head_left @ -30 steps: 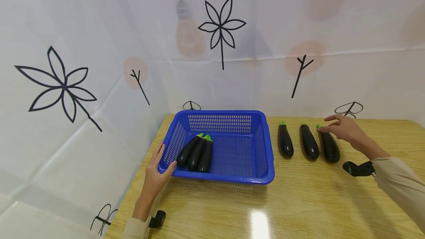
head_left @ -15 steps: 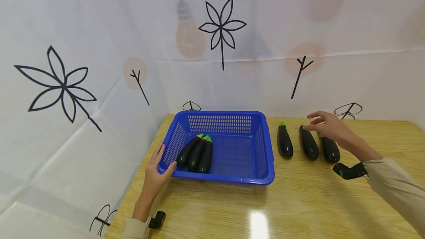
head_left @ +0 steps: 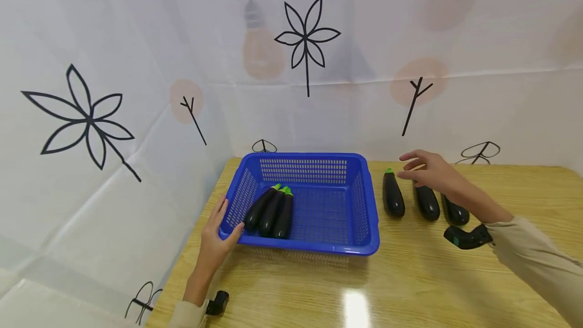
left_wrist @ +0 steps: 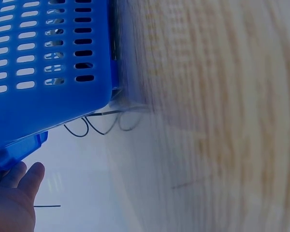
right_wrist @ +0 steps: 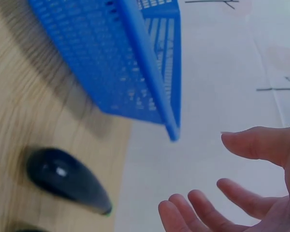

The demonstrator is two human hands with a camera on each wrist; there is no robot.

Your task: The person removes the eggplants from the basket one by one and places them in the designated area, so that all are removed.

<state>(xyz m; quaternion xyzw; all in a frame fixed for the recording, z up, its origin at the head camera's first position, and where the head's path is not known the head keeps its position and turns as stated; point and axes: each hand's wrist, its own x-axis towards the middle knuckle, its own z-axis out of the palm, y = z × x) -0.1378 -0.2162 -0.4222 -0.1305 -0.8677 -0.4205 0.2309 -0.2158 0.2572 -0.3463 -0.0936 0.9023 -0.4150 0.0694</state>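
Observation:
A blue perforated basket [head_left: 319,244] stands on the table with three dark eggplants [head_left: 268,214] lying side by side at its left. My left hand [head_left: 214,239] rests against the basket's front left corner, thumb and fingers spread along the rim. Three more eggplants lie in a row right of the basket: a left one [head_left: 393,196], a middle one [head_left: 427,204] and a right one [head_left: 456,212]. Above this row hovers my right hand [head_left: 432,172], fingers loosely bent and holding nothing. It hides the upper ends of the middle and right eggplants.
The wooden table [head_left: 291,292] runs up to a white patterned cloth [head_left: 355,110] at the back and left. A black wrist device [head_left: 468,237] is on the right forearm, and another black device [head_left: 217,302] on the left.
My right hand has moved left along the row, from the right eggplant's stem end to near the left eggplant. The left hand, basket and eggplants stay in place.

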